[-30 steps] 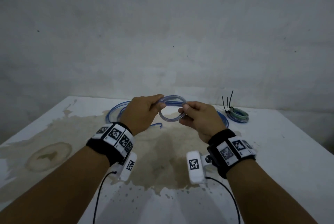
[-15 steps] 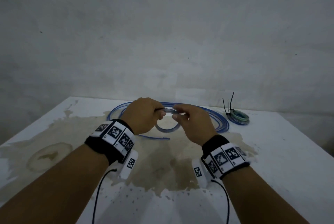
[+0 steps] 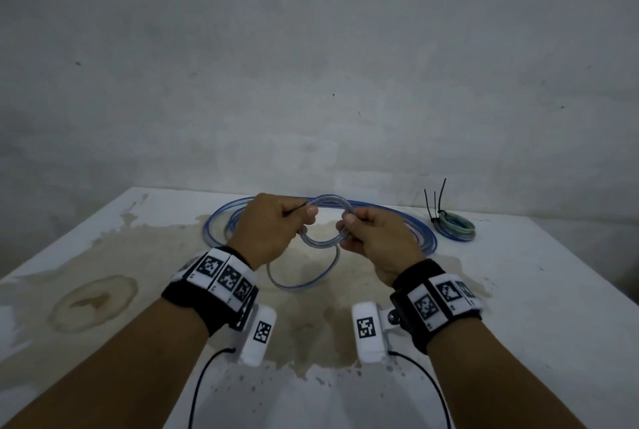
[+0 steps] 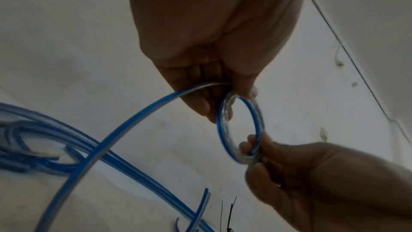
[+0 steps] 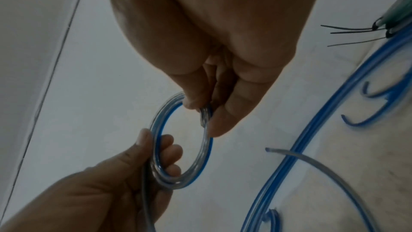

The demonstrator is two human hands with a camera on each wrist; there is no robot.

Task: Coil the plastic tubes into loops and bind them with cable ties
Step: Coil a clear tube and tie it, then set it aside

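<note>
A small coil of clear, blue-striped plastic tube [image 3: 321,242] hangs in the air between my two hands above the table. My left hand [image 3: 273,226] pinches its left side, thumb on top [image 4: 236,85]. My right hand [image 3: 371,233] pinches its right side between thumb and fingers [image 5: 207,108]. From the coil a free length of the tube [image 3: 304,283] droops in a wider loop to the table. More loose blue tube [image 3: 422,231] lies in big loops behind the hands.
A finished coil of tube [image 3: 456,226] bound with black cable ties [image 3: 436,198] lies at the back right of the white, stained table [image 3: 103,255]. A grey wall stands right behind the table's far edge.
The hands have moved apart again to the two sides of the small coil. The tube's free length now hangs in a wider loop under the coil, where before it lay flatter on the table.
</note>
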